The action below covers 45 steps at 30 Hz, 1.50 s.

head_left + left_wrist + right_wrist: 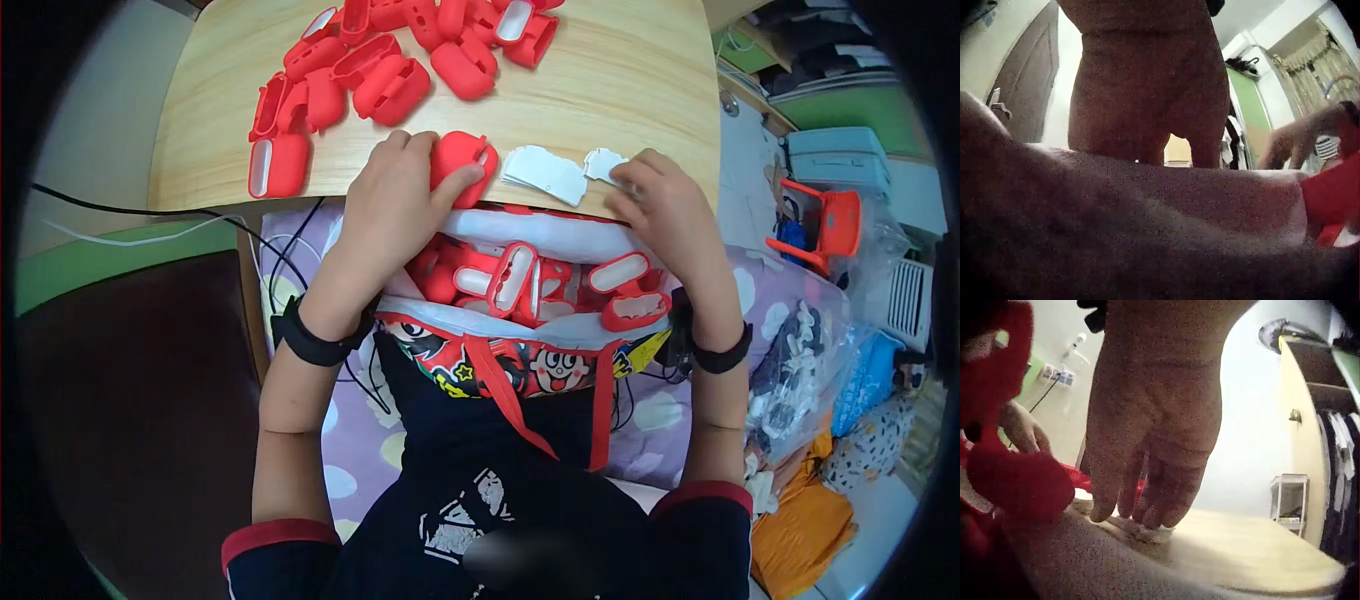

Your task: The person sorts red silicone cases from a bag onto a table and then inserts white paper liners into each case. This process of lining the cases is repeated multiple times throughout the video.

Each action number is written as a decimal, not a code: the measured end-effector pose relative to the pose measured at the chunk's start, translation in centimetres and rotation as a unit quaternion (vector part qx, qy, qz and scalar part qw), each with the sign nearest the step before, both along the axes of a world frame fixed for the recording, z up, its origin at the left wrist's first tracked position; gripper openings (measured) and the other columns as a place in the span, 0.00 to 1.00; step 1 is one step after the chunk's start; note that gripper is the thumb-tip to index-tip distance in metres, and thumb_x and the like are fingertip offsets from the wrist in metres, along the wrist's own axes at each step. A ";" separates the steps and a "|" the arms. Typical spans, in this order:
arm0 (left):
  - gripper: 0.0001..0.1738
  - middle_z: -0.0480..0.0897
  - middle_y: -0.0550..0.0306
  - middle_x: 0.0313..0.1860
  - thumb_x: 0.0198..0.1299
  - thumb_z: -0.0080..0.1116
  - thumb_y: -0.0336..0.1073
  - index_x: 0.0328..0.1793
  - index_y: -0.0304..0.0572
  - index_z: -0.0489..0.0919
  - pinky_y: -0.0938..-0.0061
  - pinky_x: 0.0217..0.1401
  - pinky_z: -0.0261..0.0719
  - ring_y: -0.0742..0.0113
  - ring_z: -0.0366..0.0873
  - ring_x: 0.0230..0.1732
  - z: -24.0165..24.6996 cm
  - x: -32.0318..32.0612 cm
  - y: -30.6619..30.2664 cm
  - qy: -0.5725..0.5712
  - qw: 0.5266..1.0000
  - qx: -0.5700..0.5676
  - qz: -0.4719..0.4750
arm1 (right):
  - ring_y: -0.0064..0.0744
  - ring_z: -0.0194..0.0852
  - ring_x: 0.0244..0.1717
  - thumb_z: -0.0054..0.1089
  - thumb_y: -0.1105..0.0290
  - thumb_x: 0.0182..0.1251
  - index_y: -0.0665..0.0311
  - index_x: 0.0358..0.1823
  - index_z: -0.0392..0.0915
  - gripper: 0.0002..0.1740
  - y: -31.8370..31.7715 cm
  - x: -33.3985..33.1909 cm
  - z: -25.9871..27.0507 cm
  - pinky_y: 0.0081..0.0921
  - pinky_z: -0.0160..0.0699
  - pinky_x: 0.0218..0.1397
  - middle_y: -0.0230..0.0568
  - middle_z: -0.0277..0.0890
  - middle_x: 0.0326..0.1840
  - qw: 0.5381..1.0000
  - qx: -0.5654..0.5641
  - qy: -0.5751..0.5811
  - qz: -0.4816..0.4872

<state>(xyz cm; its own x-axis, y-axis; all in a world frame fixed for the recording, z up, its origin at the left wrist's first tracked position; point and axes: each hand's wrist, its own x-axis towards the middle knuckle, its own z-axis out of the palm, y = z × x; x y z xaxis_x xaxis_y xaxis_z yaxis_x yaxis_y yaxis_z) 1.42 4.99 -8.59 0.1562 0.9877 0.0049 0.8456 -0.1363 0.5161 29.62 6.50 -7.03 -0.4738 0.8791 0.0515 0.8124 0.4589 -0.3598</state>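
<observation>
On the table's near edge my left hand (385, 200) grips a red silicone earphone case cover (458, 162), its thumb across the cover's right side. To the right, my right hand (668, 205) pinches a small white cut-out card (603, 163) at its right end. Between the two hands lies a stack of similar white cards (546, 177). In the right wrist view, the right hand (1154, 419) points its fingertips down to the white card at the tabletop. The left wrist view shows mostly the left hand (1147, 94), with the cover out of sight.
Several red case covers (392, 90) are heaped on the table (620, 90) at the back left. Below the table edge, an open cartoon-print bag (560, 368) on my lap holds more red covers with white inserts (515, 280). Black cables (215, 212) run at left.
</observation>
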 end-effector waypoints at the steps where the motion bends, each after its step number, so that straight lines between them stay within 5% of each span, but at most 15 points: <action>1: 0.25 0.79 0.41 0.39 0.57 0.63 0.47 0.48 0.30 0.76 0.60 0.44 0.77 0.47 0.78 0.44 0.1 -0.2 0.0 -0.016 1.000 -0.026 -0.003 | 0.47 0.75 0.42 0.61 0.73 0.58 0.65 0.39 0.78 0.08 0.2 0.0 -0.4 0.38 0.76 0.44 0.44 0.73 0.36 1.000 -0.005 0.008 -0.008; 8: 0.19 0.79 0.48 0.44 0.47 0.61 0.22 0.47 0.35 0.74 0.67 0.49 0.79 0.52 0.80 0.47 2.4 -0.4 -2.4 -0.211 0.972 0.088 -0.051 | 0.48 0.76 0.39 0.60 0.73 0.59 0.65 0.37 0.79 0.06 0.5 0.4 -0.9 0.37 0.77 0.43 0.44 0.75 0.36 0.998 -0.023 0.053 -0.024; 16: 0.24 0.80 0.43 0.55 0.42 0.59 0.17 0.50 0.33 0.76 0.67 0.56 0.78 0.54 0.80 0.54 4.7 0.3 -6.4 -0.353 0.929 0.064 -0.093 | 0.46 0.78 0.35 0.60 0.75 0.58 0.69 0.34 0.79 0.05 0.9 0.9 -0.7 0.33 0.78 0.40 0.47 0.77 0.34 0.993 -0.042 0.090 -0.067; 19: 0.25 0.79 0.42 0.57 0.45 0.59 0.15 0.53 0.32 0.75 0.67 0.59 0.78 0.58 0.78 0.58 4.8 1.5 -7.3 -0.563 0.822 -0.061 -0.061 | 0.40 0.79 0.32 0.60 0.76 0.57 0.72 0.33 0.78 0.05 0.8 0.8 -0.1 0.28 0.78 0.38 0.48 0.78 0.32 0.984 -0.057 0.131 -0.105; 23: 0.30 0.76 0.41 0.61 0.51 0.62 0.16 0.62 0.31 0.68 0.66 0.63 0.75 0.59 0.75 0.62 3.3 2.0 -7.8 -0.680 0.709 -0.181 -0.050 | 0.26 0.78 0.33 0.61 0.76 0.60 0.71 0.36 0.77 0.06 0.4 0.4 1.8 0.20 0.76 0.39 0.40 0.79 0.34 0.970 -0.060 0.159 -0.174; 24: 0.31 0.76 0.44 0.58 0.59 0.64 0.35 0.65 0.30 0.65 0.68 0.61 0.76 0.61 0.76 0.59 3.2 2.5 -7.9 -0.666 0.724 -0.176 -0.038 | 0.22 0.78 0.35 0.62 0.76 0.61 0.70 0.38 0.78 0.06 0.3 0.3 2.3 0.19 0.75 0.40 0.36 0.79 0.35 0.966 -0.064 0.168 -0.188; 29: 0.44 0.76 0.49 0.48 0.57 0.44 0.62 0.65 0.26 0.64 0.73 0.49 0.75 0.62 0.77 0.45 2.2 3.3 -7.9 -0.825 0.463 -0.320 -0.045 | 0.30 0.77 0.45 0.62 0.80 0.59 0.67 0.41 0.78 0.09 -2.8 -2.7 5.5 0.25 0.74 0.51 0.40 0.79 0.43 0.950 0.154 0.267 -0.059; 30: 0.43 0.76 0.48 0.47 0.58 0.44 0.60 0.66 0.25 0.63 0.72 0.50 0.75 0.61 0.76 0.45 1.6 3.3 -7.5 -0.869 0.361 -0.325 -0.095 | 0.34 0.77 0.47 0.63 0.81 0.57 0.65 0.41 0.78 0.10 -4.4 -3.8 6.6 0.29 0.74 0.53 0.40 0.79 0.44 0.959 0.148 0.239 -0.024; 32: 0.41 0.76 0.46 0.48 0.58 0.43 0.57 0.66 0.26 0.63 0.69 0.53 0.74 0.58 0.76 0.48 1.8 3.5 -7.3 -0.882 0.330 -0.327 -0.081 | 0.36 0.78 0.45 0.63 0.79 0.52 0.63 0.38 0.80 0.10 -6.7 -5.9 7.5 0.36 0.75 0.54 0.39 0.79 0.43 0.961 0.175 0.204 0.056; 34: 0.38 0.76 0.41 0.51 0.58 0.42 0.54 0.65 0.27 0.65 0.65 0.58 0.74 0.54 0.76 0.52 4.0 3.7 -7.2 -0.818 0.473 -0.323 0.046 | 0.36 0.79 0.43 0.64 0.75 0.49 0.62 0.35 0.82 0.09 -7.5 -6.5 7.4 0.40 0.76 0.53 0.38 0.79 0.42 0.952 0.202 0.183 0.137; 36: 0.37 0.76 0.40 0.56 0.58 0.41 0.54 0.63 0.27 0.68 0.64 0.64 0.71 0.53 0.76 0.56 4.1 3.1 -6.7 -0.747 0.573 -0.334 0.047 | 0.38 0.79 0.44 0.64 0.73 0.48 0.62 0.35 0.83 0.10 -7.8 -6.4 6.9 0.43 0.76 0.54 0.39 0.79 0.42 0.951 0.187 0.164 0.185; 38: 0.39 0.75 0.39 0.57 0.59 0.41 0.58 0.62 0.26 0.69 0.65 0.64 0.71 0.54 0.76 0.57 4.4 3.2 -6.6 -0.713 0.631 -0.304 0.040 | 0.39 0.80 0.44 0.65 0.73 0.47 0.62 0.36 0.83 0.11 -7.9 -5.9 7.0 0.44 0.76 0.54 0.40 0.79 0.42 0.956 0.163 0.166 0.179; 41: 0.34 0.78 0.40 0.55 0.61 0.51 0.51 0.62 0.26 0.69 0.66 0.63 0.74 0.56 0.77 0.57 4.2 4.4 -7.2 -0.757 0.615 -0.222 0.022 | 0.39 0.78 0.48 0.68 0.75 0.45 0.58 0.38 0.80 0.15 -8.4 -5.6 8.5 0.46 0.75 0.57 0.38 0.78 0.44 0.976 0.126 0.163 0.064; 42: 0.33 0.77 0.41 0.58 0.59 0.57 0.41 0.66 0.26 0.66 0.66 0.64 0.74 0.57 0.77 0.59 4.4 3.2 -7.0 -0.706 0.671 -0.225 -0.033 | 0.40 0.78 0.48 0.69 0.76 0.45 0.57 0.38 0.80 0.16 -8.5 -5.6 8.7 0.46 0.75 0.57 0.38 0.78 0.44 0.977 0.130 0.166 0.035; 45: 0.37 0.79 0.41 0.58 0.47 0.71 0.21 0.65 0.24 0.69 0.69 0.61 0.77 0.59 0.80 0.56 3.2 2.7 -6.7 -0.675 0.720 -0.127 -0.104 | 0.42 0.78 0.48 0.69 0.76 0.45 0.57 0.39 0.79 0.17 -8.5 -5.7 8.9 0.44 0.78 0.55 0.39 0.78 0.44 0.971 0.159 0.178 0.009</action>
